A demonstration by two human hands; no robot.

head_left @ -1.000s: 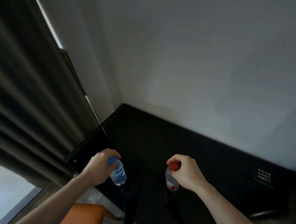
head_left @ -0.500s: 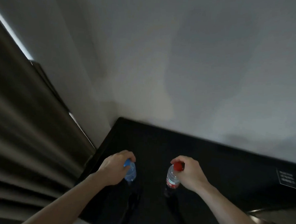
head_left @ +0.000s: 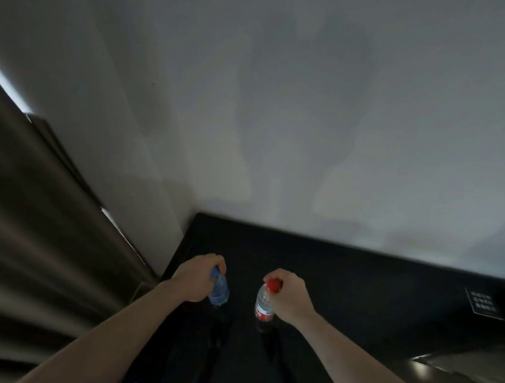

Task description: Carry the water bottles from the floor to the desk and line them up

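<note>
Two clear plastic water bottles are over the black desk (head_left: 357, 284). My left hand (head_left: 195, 279) grips the neck of the blue-capped bottle (head_left: 219, 290), whose cap peeks out between my fingers. My right hand (head_left: 288, 295) holds the red-capped bottle (head_left: 264, 306) by its top; this bottle has a red label and stands upright. The two bottles are side by side, a hand's width apart, near the desk's left end. Whether their bases touch the dark surface cannot be told.
A pale wall rises directly behind the desk. Brown curtains (head_left: 38, 238) hang at the left, close to the desk's left edge. A small printed card (head_left: 484, 303) lies on the desk at the far right. A glossy surface (head_left: 467, 369) shows at the lower right.
The view has swung right and onto the desk; the orange seat and the floor have left the frame. Both hands, each with its bottle, have moved further in over the desk.
</note>
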